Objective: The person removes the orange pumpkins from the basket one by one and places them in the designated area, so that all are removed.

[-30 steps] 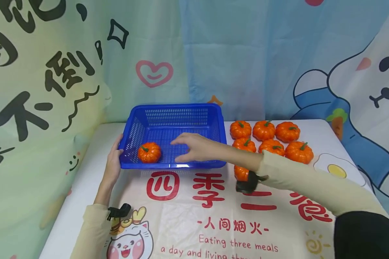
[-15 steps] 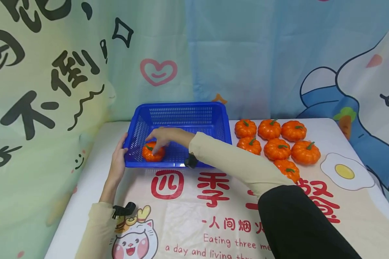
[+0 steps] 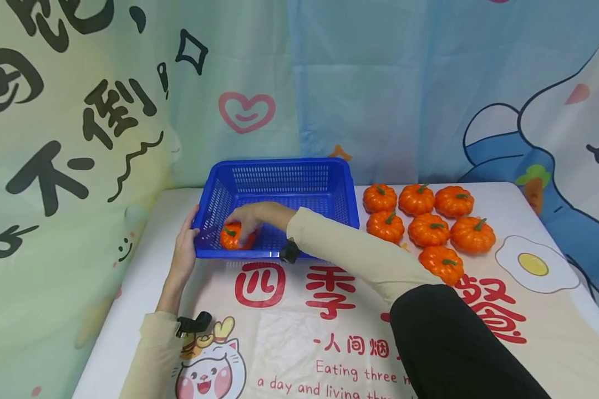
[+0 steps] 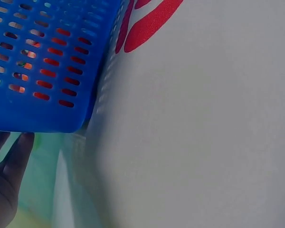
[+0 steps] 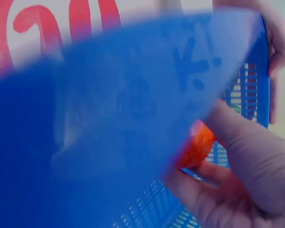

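Note:
A blue mesh basket (image 3: 324, 208) stands at the back of the table. My left hand (image 3: 183, 246) rests against the outside of its left end; in the left wrist view the fingers (image 4: 20, 159) meet the basket's rim. My right hand (image 3: 249, 218) reaches inside and grips a small orange pumpkin (image 3: 229, 237) in the near left corner, thumb on one side and fingers on the other. In the right wrist view the basket's blurred near wall hides much of the pumpkin (image 5: 198, 146).
Several more orange pumpkins (image 3: 429, 230) stand grouped to the right of the basket, one of them (image 3: 441, 264) partly behind the right sleeve. A printed cloth (image 3: 284, 332) covers the table's front. Behind the table hangs a patterned curtain (image 3: 354, 100).
My right hand has moved left inside the basket, from beside the pumpkin to over it, and its fingers have closed around it. My left hand stays at the basket's left end.

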`<state>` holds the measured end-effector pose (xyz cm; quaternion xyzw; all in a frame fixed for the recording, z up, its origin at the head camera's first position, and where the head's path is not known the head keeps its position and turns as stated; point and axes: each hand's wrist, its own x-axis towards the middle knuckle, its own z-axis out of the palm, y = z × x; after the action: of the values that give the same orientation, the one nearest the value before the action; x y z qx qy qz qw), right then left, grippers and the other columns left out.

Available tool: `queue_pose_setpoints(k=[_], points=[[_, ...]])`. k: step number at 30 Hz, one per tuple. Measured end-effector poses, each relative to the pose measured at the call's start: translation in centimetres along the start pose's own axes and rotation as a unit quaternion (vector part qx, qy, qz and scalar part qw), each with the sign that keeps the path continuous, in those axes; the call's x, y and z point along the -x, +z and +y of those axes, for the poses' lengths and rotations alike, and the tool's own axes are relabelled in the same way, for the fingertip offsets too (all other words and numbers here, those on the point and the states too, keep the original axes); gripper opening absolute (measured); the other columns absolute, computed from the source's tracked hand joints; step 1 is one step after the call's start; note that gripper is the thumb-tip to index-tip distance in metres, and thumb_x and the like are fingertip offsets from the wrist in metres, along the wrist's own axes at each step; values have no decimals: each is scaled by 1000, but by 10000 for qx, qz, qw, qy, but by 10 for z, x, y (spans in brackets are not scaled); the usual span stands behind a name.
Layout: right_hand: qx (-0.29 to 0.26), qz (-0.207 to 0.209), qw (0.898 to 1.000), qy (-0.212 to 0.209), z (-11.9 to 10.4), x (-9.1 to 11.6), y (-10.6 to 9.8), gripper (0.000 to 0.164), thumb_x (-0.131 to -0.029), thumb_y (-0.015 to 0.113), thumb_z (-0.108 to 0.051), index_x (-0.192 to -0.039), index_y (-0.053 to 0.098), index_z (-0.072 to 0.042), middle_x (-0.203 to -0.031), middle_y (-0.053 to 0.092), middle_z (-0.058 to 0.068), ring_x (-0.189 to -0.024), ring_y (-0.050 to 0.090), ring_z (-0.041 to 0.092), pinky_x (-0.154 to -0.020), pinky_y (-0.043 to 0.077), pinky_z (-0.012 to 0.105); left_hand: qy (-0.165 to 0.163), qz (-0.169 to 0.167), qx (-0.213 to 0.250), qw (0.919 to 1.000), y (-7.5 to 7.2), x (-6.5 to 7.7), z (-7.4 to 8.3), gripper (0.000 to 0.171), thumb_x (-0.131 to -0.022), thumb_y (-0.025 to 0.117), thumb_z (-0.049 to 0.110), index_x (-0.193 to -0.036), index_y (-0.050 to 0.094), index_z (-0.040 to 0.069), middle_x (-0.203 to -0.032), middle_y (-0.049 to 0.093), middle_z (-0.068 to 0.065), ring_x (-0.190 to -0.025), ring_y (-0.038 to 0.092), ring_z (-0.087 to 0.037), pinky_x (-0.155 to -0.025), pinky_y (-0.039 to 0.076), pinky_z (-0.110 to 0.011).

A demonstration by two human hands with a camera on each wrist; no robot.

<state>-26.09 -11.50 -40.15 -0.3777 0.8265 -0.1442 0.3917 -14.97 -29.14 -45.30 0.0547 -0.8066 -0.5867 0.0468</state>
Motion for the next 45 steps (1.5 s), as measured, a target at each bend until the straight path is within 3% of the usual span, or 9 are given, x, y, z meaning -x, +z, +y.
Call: queue_pose_setpoints(k=[4, 7, 12, 17, 24, 27, 31, 38, 45], points=[[853, 260, 9955, -318, 1, 4, 1, 73, -84, 74, -30, -149, 41, -17, -140, 50, 8, -113, 53, 20, -80, 55, 21, 83, 49, -65, 9999, 3, -4, -12, 59, -97, 24, 13, -155, 25, 25, -164, 19, -2, -151, 17, -28, -124, 10, -49], [857, 501, 9935, -551, 7, 15, -4, 73, -83, 75, -32, -147, 43, -16, -137, 54, 8, -114, 54, 20, -82, 55, 22, 140, 47, -86, 9999, 4, -5, -15, 58, -98, 24, 13, -155, 26, 26, -164, 19, -1, -151, 17, -27, -124, 10, -49], [-5, 994, 9922, -754, 24, 53, -16, 73, -83, 75, -33, -146, 45, -15, -135, 55, 10, -116, 54, 22, -87, 55, 26, 57, 54, -200, 9998, 3, -4, -10, 59, -97, 24, 13, -155, 26, 26, -164, 19, -2, -151, 16, -26, -124, 10, -48], [-897, 1571, 9815, -627, 36, 115, -13, 73, -82, 75, -34, -147, 44, -18, -132, 57, 10, -115, 55, 25, -85, 56, 29, 168, 114, -304, 9993, 1, -5, -11, 59, -97, 24, 14, -155, 25, 27, -163, 19, -1, -151, 15, -26, -123, 11, -50], [-1992, 2425, 9495, -5, 65, 242, 56, 77, -79, 77, -40, -147, 43, -29, -137, 55, 9, -120, 54, 29, -87, 56, 38, 149, 73, -221, 9996, 3, -2, -10, 59, -97, 24, 13, -155, 25, 25, -164, 18, -2, -151, 15, -26, -123, 11, -49], [-2188, 2674, 9381, 232, 79, 280, 88, 76, -79, 77, -40, -146, 44, -29, -142, 51, 12, -121, 53, 33, -85, 57, 38, 157, 106, -262, 9995, 2, -1, -9, 58, -98, 24, 13, -155, 24, 25, -164, 18, -3, -151, 14, -26, -123, 11, -49], [-2098, 3108, 9247, 651, 91, 312, 114, 75, -79, 76, -42, -146, 45, -28, -150, 41, 18, -131, 45, 43, -90, 54, 51, 173, 78, -270, 9995, 1, -1, -7, 59, -98, 24, 13, -155, 24, 24, -164, 17, -3, -152, 13, -27, -123, 10, -49], [-1864, 3741, 8990, 1305, 112, 340, 134, 82, -79, 76, -43, -150, 39, -21, -150, 39, 24, -126, 45, 44, -86, 56, 52, 95, 53, -212, 9997, -1, 0, -9, 59, -98, 23, 12, -156, 23, 24, -164, 16, -2, -152, 12, -26, -123, 9, -50], [-1236, 4514, 8403, 2736, 187, 396, 150, 93, -84, 72, -42, -152, 25, 0, -138, 37, 40, -113, 40, 56, -71, 57, 57, 156, -57, -190, 9997, 1, 0, -9, 59, -98, 23, 12, -156, 22, 26, -164, 15, -2, -152, 11, -27, -123, 8, -51]])
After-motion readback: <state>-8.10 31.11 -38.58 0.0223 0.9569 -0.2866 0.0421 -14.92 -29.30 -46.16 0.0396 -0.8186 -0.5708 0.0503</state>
